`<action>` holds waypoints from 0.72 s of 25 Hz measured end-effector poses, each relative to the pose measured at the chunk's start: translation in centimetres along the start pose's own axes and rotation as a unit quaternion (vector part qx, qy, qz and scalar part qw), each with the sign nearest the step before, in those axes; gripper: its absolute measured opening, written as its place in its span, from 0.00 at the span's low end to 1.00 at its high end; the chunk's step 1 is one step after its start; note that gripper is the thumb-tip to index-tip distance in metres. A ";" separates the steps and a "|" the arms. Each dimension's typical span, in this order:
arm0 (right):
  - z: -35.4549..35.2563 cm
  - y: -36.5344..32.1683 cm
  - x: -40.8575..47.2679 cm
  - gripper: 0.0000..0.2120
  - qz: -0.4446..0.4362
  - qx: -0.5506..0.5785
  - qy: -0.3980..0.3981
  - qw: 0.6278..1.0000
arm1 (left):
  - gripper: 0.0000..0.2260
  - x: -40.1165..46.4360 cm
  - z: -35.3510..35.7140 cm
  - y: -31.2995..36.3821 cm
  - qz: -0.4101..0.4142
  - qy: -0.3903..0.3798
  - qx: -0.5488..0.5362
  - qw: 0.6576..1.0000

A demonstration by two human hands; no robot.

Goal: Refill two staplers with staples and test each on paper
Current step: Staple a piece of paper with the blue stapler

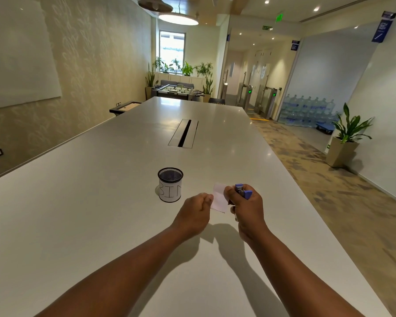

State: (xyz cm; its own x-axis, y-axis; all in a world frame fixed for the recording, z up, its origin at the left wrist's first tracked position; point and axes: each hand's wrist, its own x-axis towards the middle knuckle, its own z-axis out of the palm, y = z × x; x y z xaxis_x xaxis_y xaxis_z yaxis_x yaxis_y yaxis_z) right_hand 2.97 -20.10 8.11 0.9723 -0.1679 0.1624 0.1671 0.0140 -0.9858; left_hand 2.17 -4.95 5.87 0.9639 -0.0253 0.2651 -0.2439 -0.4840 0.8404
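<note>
Bin (170, 188) left of hands, paper (218, 197) btwn.

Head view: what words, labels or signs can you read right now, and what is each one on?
"BIN": handwritten on the white paper wrap of the black mesh cup on the table.
"EXIT": green ceiling sign.
Blue wall signs: too small to read.
Stapler and paper slip: no readable text.

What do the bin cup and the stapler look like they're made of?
Bin cup: likely black wire mesh, see-through weave at the rim, wrapped in a white paper label. Stapler: probably glossy blue-purple plastic shell with shiny metal parts showing; mostly hidden in the right hand.
</note>
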 end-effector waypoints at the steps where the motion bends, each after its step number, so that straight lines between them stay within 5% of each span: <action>1: 0.0 0.0 0.0 0.06 0.001 0.002 -0.002 1.000 | 0.19 -0.1 0.0 0.0 0.011 0.015 0.007 1.000; 9: -0.5 0.3 0.9 0.05 0.015 0.019 0.023 0.999 | 0.06 -0.1 -0.5 -0.7 -0.021 -0.023 -0.095 0.995; 12: -0.9 0.6 1.0 0.07 0.039 0.047 0.035 0.998 | 0.06 0.1 -0.6 -0.7 -0.071 -0.002 -0.160 0.984; 15: -1.2 1.1 0.7 0.06 0.066 0.051 -0.004 0.996 | 0.10 0.5 -1.0 0.2 -0.139 -0.053 -0.320 0.936; 18: -1.0 1.2 0.2 0.06 0.081 0.038 -0.044 0.995 | 0.11 1.1 -1.1 0.6 -0.090 -0.049 -0.290 0.952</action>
State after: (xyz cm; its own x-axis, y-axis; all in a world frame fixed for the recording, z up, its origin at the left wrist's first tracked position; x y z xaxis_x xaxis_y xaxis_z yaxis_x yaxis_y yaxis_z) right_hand 3.22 -21.10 6.90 0.9975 -0.0707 0.0082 0.0159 0.1086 -0.9940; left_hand 2.98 -4.34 7.22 0.9940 -0.0823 0.0718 -0.0657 0.0747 0.9950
